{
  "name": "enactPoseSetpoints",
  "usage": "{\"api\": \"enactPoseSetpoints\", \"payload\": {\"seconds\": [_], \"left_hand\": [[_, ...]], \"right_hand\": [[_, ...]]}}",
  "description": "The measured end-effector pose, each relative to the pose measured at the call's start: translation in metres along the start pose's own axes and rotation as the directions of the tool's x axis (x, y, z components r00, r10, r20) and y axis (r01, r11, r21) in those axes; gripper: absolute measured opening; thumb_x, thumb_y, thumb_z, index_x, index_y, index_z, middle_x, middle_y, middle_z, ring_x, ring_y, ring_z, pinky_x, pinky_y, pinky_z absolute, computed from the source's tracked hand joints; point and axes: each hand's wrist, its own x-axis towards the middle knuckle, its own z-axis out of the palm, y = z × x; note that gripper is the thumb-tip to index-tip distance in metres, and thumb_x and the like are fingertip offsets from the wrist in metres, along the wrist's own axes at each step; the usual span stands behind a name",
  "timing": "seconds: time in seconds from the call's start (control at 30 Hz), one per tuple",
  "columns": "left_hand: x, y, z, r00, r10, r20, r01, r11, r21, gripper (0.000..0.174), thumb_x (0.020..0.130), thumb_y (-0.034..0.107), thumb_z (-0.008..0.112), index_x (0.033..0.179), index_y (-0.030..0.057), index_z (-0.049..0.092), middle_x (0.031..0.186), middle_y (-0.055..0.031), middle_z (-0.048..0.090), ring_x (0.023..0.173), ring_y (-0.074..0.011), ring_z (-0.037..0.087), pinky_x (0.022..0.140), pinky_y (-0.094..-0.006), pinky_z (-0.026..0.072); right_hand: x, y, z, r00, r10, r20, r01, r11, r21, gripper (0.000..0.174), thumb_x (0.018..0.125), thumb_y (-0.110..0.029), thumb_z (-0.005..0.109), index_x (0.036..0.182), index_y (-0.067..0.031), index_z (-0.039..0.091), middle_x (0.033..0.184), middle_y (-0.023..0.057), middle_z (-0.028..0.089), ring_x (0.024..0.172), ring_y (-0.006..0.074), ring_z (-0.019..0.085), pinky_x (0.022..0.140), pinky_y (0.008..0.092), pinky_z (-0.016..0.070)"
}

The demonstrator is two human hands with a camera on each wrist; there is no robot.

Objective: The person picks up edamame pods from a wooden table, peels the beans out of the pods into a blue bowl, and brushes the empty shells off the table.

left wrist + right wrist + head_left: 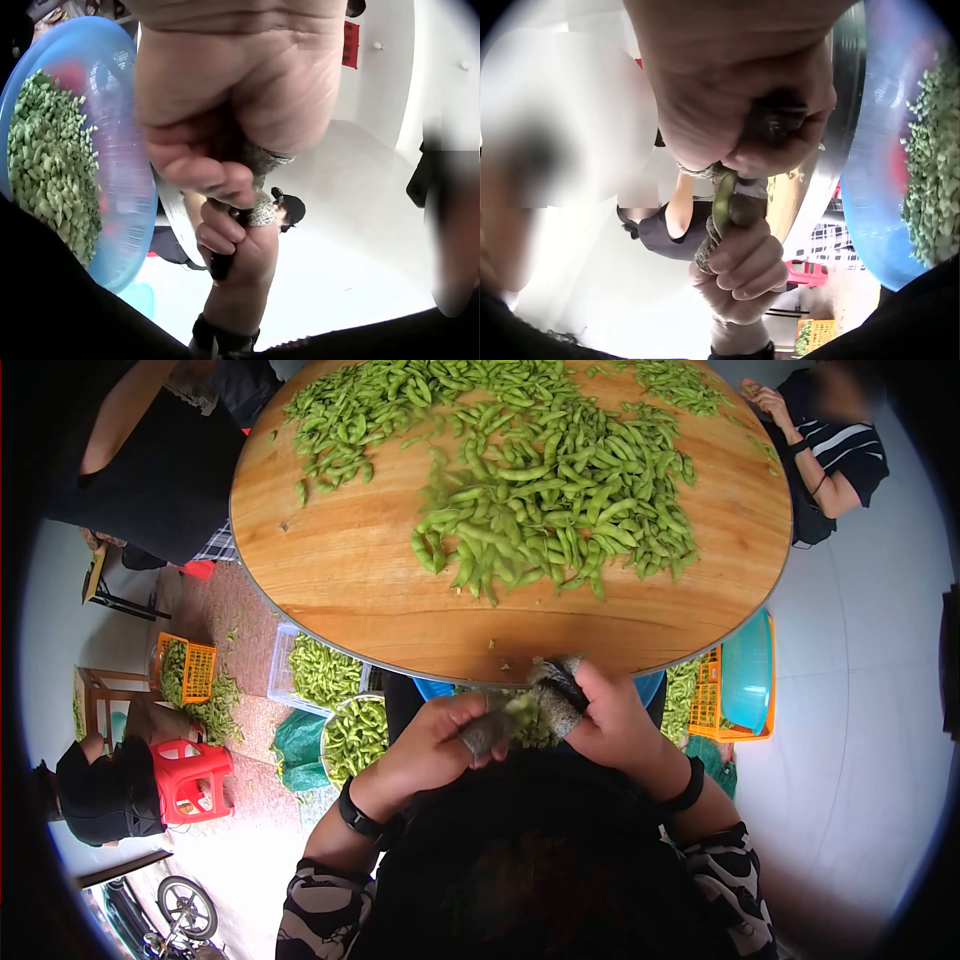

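Observation:
Over the lap, my left hand [435,745] and right hand [615,710] meet just below the table's near edge. A green soybean pod [724,199] lies between them, pinched by the left hand's thumb and fingers; the right fingertips are right at its upper end. Curled right fingers hold a black handle-like object [776,116], mostly hidden in the palm. Speckled grey wraps [560,695] cover the thumbs. A blue basin [124,161] of shelled green beans [52,165] sits beneath the hands. Heaped pods [560,480] cover much of the round wooden table [330,575].
Left of my lap stand a white crate [283,660] and a bowl of pods [355,740]. To the right are an orange crate [705,695] and a teal basin [747,670]. Other people sit around the table. A red stool [190,780] stands farther left.

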Motion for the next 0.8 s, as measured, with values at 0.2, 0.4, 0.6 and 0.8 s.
{"api": "enactPoseSetpoints", "payload": {"seconds": [0.2,0.4,0.6,0.8], "left_hand": [[0.007,-0.006,0.005,0.949,0.302,-0.086,-0.252,0.896,0.366,0.016,0.087,-0.003,0.047,0.086,0.0042,0.061,0.071,-0.0015,0.060,0.061,-0.0075,0.052,0.056,-0.0219,0.0419],[0.002,0.004,-0.002,0.982,0.074,0.175,-0.076,0.997,0.005,0.012,0.091,0.001,0.050,0.086,0.0040,0.060,0.071,-0.0011,0.060,0.060,-0.0070,0.052,0.056,-0.0215,0.0415],[-0.001,0.001,-0.002,0.997,0.074,-0.002,-0.073,0.995,0.062,0.008,0.093,0.004,0.055,0.091,0.0018,0.062,0.071,-0.0035,0.060,0.062,-0.0099,0.056,0.058,-0.0241,0.0448],[0.001,-0.009,0.002,0.920,0.333,-0.205,-0.188,0.837,0.515,0.010,0.082,-0.002,0.061,0.091,0.0016,0.063,0.073,-0.0123,0.062,0.067,-0.0250,0.064,0.059,-0.0305,0.0491]], "right_hand": [[-0.007,-0.008,0.011,0.981,-0.189,-0.040,0.154,0.888,-0.434,0.024,0.079,-0.009,0.068,0.099,0.0003,0.060,0.089,0.0171,0.061,0.080,0.0360,0.063,0.066,0.0421,0.0517],[-0.002,0.012,-0.009,0.979,-0.003,0.202,-0.021,0.993,0.115,0.023,0.085,-0.017,0.068,0.097,0.0005,0.060,0.087,0.0150,0.062,0.075,0.0276,0.060,0.070,0.0312,0.0478],[-0.005,0.009,-0.001,0.999,-0.033,0.042,0.035,0.999,-0.040,0.028,0.078,-0.014,0.069,0.101,-0.0010,0.061,0.089,0.0143,0.062,0.075,0.0268,0.061,0.066,0.0324,0.0497],[-0.015,-0.024,0.008,0.973,-0.117,-0.201,0.008,0.881,-0.473,0.031,0.076,-0.007,0.071,0.104,0.0001,0.060,0.095,0.0180,0.064,0.078,0.0371,0.064,0.065,0.0390,0.0532]]}}
